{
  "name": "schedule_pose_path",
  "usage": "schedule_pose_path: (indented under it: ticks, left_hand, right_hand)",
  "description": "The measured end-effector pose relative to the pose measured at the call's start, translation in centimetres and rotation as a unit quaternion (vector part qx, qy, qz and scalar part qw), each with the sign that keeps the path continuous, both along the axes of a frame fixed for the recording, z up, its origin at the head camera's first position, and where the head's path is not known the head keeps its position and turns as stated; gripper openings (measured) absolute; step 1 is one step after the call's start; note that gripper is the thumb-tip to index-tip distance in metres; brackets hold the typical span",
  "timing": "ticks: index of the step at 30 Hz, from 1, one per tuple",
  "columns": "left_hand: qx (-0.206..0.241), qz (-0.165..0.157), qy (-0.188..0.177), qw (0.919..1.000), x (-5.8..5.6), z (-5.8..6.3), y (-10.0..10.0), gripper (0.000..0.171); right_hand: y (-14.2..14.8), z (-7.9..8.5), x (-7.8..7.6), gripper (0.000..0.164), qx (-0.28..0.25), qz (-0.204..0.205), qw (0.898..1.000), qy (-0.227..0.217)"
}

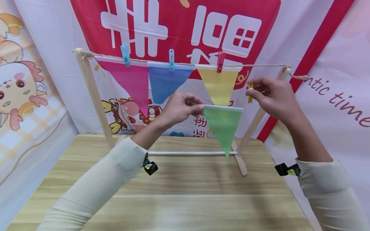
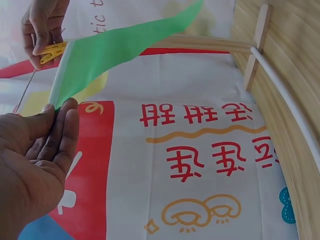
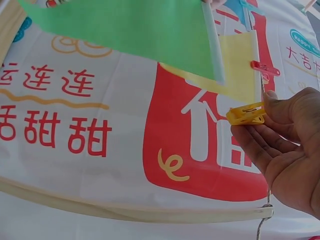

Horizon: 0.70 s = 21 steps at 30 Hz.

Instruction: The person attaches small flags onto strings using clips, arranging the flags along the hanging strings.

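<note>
My left hand (image 1: 185, 107) pinches the top left corner of a green triangular pennant (image 1: 223, 125), which hangs point down in front of the yellow pennant (image 1: 218, 81). In my right hand (image 1: 273, 96) a yellow clothespin (image 3: 246, 114) is held between thumb and fingers, to the right of the green pennant. A twine line (image 1: 260, 65) runs behind both hands. On it hang a pink pennant (image 1: 131, 78) and a blue pennant (image 1: 167, 80), each under a light blue clothespin (image 1: 125, 55), and the yellow one under a red clothespin (image 1: 221, 61).
Two wooden posts (image 1: 93, 93) carry the line, joined low down by a white rod (image 1: 190, 153). The stand rests on a wood-grain table (image 1: 179, 199). Behind it hangs a printed red and white cloth (image 1: 179, 19).
</note>
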<state>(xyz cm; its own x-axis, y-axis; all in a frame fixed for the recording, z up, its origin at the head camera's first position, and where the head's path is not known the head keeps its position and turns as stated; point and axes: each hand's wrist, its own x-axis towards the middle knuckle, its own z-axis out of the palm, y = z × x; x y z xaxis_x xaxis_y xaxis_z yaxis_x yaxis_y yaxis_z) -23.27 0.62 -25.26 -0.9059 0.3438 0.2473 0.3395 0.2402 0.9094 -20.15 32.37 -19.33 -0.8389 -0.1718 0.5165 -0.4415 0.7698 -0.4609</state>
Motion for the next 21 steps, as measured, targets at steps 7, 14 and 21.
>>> schedule_pose_path:
  ticks: [7,14,21]
  left_hand:
    - [0.032,0.005,0.002,0.9995,-0.3,0.4,0.6,0.019]
    - [0.048,0.010,0.018,0.9986,-0.5,1.2,1.3,0.021]
    - [0.066,0.002,0.030,0.9974,-0.7,1.7,1.9,0.018]
  right_hand:
    - [-0.4,0.8,0.2,0.043,-0.006,-0.003,1.000,0.020]
    - [-0.6,1.9,0.3,0.044,-0.015,-0.007,0.999,0.034]
    - [-1.0,2.5,0.1,0.042,-0.032,-0.006,0.999,0.036]
